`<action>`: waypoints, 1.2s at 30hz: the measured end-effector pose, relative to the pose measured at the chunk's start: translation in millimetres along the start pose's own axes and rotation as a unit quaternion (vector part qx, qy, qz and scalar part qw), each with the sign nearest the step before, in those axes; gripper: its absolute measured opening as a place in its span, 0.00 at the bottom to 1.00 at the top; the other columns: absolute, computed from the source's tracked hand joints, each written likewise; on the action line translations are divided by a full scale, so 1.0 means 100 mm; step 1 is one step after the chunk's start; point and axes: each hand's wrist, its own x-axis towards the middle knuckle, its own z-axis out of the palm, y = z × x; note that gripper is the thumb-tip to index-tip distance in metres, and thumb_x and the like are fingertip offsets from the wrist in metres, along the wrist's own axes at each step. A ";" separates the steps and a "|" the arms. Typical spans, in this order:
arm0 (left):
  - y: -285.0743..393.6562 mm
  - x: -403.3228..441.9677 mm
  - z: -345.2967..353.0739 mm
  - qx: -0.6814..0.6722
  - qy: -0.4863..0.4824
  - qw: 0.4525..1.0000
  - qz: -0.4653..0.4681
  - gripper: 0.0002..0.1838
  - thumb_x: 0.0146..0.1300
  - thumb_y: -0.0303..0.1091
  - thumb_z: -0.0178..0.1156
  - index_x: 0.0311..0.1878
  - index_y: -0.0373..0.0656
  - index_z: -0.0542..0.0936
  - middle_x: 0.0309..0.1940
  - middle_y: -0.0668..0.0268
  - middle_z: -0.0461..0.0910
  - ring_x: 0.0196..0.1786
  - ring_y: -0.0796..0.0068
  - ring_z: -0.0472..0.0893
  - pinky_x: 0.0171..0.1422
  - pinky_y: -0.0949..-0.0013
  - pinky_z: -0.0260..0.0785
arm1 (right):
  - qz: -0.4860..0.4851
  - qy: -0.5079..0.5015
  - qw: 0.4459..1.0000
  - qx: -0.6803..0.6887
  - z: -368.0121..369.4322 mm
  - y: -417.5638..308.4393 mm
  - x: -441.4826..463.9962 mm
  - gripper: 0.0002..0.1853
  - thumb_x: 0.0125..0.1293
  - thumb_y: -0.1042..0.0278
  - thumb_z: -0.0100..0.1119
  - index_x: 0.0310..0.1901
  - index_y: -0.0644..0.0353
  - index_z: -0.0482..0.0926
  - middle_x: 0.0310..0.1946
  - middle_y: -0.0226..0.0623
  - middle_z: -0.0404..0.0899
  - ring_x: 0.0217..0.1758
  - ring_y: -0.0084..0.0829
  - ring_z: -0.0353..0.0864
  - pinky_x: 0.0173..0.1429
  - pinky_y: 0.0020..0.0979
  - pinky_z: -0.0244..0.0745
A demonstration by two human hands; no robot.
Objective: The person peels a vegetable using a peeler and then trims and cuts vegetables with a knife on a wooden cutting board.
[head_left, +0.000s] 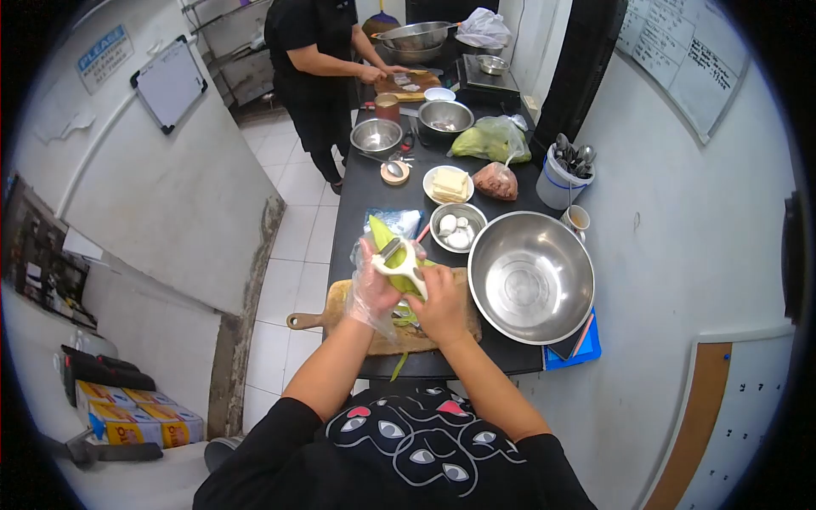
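My left hand, in a clear plastic glove, is wrapped round a long light-green vegetable whose exact kind I cannot make out. My bare right hand grips the handle of a white Y-shaped peeler. The peeler's head lies over the vegetable, close to my left fingers. Both hands are above a wooden cutting board with a handle on its left. Green peel strips lie on the board, and one hangs over its front edge.
A large steel bowl stands right of the board. Beyond are a small bowl with white pieces, a plate of yellowish blocks, bagged green vegetables and a utensil bucket. A co-worker cuts at the far end.
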 end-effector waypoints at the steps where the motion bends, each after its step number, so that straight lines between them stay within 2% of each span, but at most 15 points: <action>1: 0.00 -0.01 -0.04 -0.034 -0.001 0.999 0.000 0.41 0.62 0.73 0.36 0.54 0.41 0.72 0.46 0.54 0.77 0.49 0.57 0.78 0.57 0.55 0.70 | -0.003 -0.009 1.000 0.019 0.01 0.00 -0.01 0.27 0.49 0.72 0.69 0.53 0.61 0.71 0.45 0.47 0.73 0.48 0.49 0.75 0.52 0.40 0.72; 2: 0.00 -0.02 -0.09 -0.067 0.000 0.998 -0.001 0.40 0.63 0.73 0.36 0.53 0.42 0.73 0.45 0.55 0.77 0.48 0.57 0.78 0.56 0.55 0.71 | -0.006 -0.019 0.999 0.039 0.01 -0.02 -0.01 0.28 0.51 0.71 0.68 0.55 0.61 0.70 0.45 0.48 0.74 0.47 0.50 0.75 0.51 0.40 0.72; 3: 0.01 -0.01 -0.13 -0.014 0.055 0.998 -0.014 0.34 0.66 0.67 0.41 0.51 0.43 0.73 0.41 0.60 0.77 0.43 0.61 0.78 0.55 0.59 0.72 | 0.044 -0.009 0.996 0.083 -0.01 -0.05 -0.01 0.26 0.54 0.70 0.67 0.55 0.61 0.71 0.44 0.48 0.75 0.46 0.50 0.76 0.51 0.41 0.73; 5: 0.01 0.02 -0.13 -0.042 0.170 0.985 -0.007 0.30 0.68 0.63 0.44 0.51 0.43 0.74 0.41 0.62 0.77 0.43 0.65 0.78 0.54 0.61 0.72 | 0.143 0.011 0.975 0.167 -0.17 -0.17 0.08 0.22 0.59 0.69 0.63 0.56 0.60 0.72 0.43 0.50 0.77 0.45 0.51 0.78 0.50 0.42 0.73; 6: 0.01 0.04 -0.12 -0.056 0.225 0.973 -0.002 0.28 0.69 0.61 0.45 0.50 0.44 0.74 0.41 0.63 0.77 0.43 0.66 0.78 0.54 0.62 0.72 | 0.132 -0.005 0.983 0.129 -0.24 -0.16 0.10 0.20 0.61 0.68 0.61 0.55 0.60 0.73 0.42 0.50 0.78 0.44 0.51 0.79 0.50 0.42 0.73; 9: 0.12 -0.02 -0.13 0.076 0.199 0.976 0.038 0.24 0.70 0.57 0.48 0.51 0.44 0.73 0.43 0.64 0.76 0.43 0.70 0.78 0.52 0.64 0.73 | 0.103 -0.051 0.993 0.038 -0.44 -0.12 0.16 0.14 0.66 0.67 0.54 0.52 0.56 0.76 0.38 0.51 0.81 0.44 0.50 0.80 0.47 0.41 0.74; 12: 0.15 0.03 -0.12 0.168 0.189 0.966 0.057 0.23 0.70 0.56 0.49 0.52 0.45 0.73 0.43 0.64 0.76 0.44 0.70 0.78 0.51 0.63 0.73 | 0.084 -0.095 0.992 -0.023 -0.52 -0.21 0.22 0.15 0.66 0.62 0.54 0.53 0.52 0.76 0.40 0.50 0.81 0.42 0.50 0.81 0.46 0.45 0.74; 16: 0.18 0.13 -0.05 0.230 0.190 0.950 0.087 0.23 0.69 0.56 0.49 0.52 0.45 0.73 0.42 0.64 0.75 0.45 0.69 0.78 0.50 0.61 0.73 | 0.066 -0.117 0.990 -0.049 -0.45 -0.24 0.31 0.14 0.65 0.63 0.55 0.52 0.51 0.77 0.38 0.49 0.81 0.40 0.50 0.81 0.45 0.45 0.74; 21: 0.17 0.27 -0.24 0.166 0.255 0.948 0.091 0.22 0.69 0.55 0.49 0.53 0.46 0.72 0.44 0.64 0.75 0.46 0.66 0.77 0.52 0.58 0.73 | 0.050 -0.059 0.996 -0.043 -0.19 -0.07 0.11 0.15 0.66 0.65 0.55 0.53 0.54 0.77 0.36 0.52 0.80 0.40 0.52 0.80 0.44 0.45 0.74; 27: -0.05 0.50 -0.58 0.131 0.315 0.934 0.108 0.23 0.70 0.54 0.48 0.54 0.45 0.72 0.44 0.63 0.75 0.46 0.64 0.78 0.51 0.55 0.73 | 0.088 -0.059 0.994 -0.040 -0.18 0.03 0.02 0.15 0.65 0.65 0.55 0.53 0.54 0.77 0.37 0.53 0.81 0.40 0.52 0.80 0.44 0.46 0.74; 30: 0.17 0.58 -0.70 0.076 0.371 0.916 0.131 0.24 0.69 0.56 0.49 0.52 0.44 0.71 0.44 0.60 0.76 0.44 0.61 0.79 0.51 0.52 0.73 | 0.143 -0.183 0.969 -0.086 -0.29 0.00 -0.10 0.14 0.65 0.65 0.55 0.52 0.54 0.79 0.35 0.54 0.81 0.40 0.52 0.81 0.44 0.46 0.75; 31: 0.36 0.60 -0.63 0.029 0.323 0.939 0.118 0.26 0.68 0.58 0.50 0.51 0.43 0.72 0.42 0.58 0.76 0.42 0.59 0.79 0.50 0.51 0.74 | 0.154 -0.177 0.969 -0.079 -0.24 0.05 -0.21 0.14 0.65 0.65 0.55 0.51 0.54 0.79 0.35 0.54 0.81 0.39 0.52 0.81 0.44 0.46 0.75; 32: 0.47 0.63 -0.55 0.061 0.281 0.947 0.140 0.26 0.67 0.59 0.50 0.50 0.43 0.72 0.40 0.59 0.77 0.42 0.61 0.79 0.47 0.54 0.74 | 0.161 -0.173 0.969 -0.073 -0.16 0.13 -0.33 0.14 0.65 0.65 0.55 0.51 0.54 0.79 0.34 0.53 0.81 0.39 0.52 0.81 0.44 0.46 0.75; 34: 0.56 0.64 -0.44 0.162 0.237 0.952 0.106 0.26 0.68 0.58 0.50 0.50 0.42 0.74 0.37 0.62 0.77 0.40 0.66 0.79 0.45 0.59 0.74 | 0.165 -0.152 0.973 -0.051 -0.11 0.21 -0.38 0.14 0.65 0.64 0.55 0.51 0.54 0.80 0.34 0.53 0.81 0.38 0.52 0.81 0.44 0.46 0.75; 36: 0.48 0.55 -0.36 0.275 0.188 0.934 0.128 0.25 0.68 0.56 0.51 0.50 0.42 0.75 0.37 0.64 0.76 0.40 0.70 0.78 0.44 0.63 0.73 | 0.160 -0.095 0.982 -0.020 -0.25 0.19 -0.12 0.14 0.65 0.64 0.56 0.51 0.55 0.80 0.35 0.52 0.81 0.39 0.51 0.81 0.45 0.45 0.75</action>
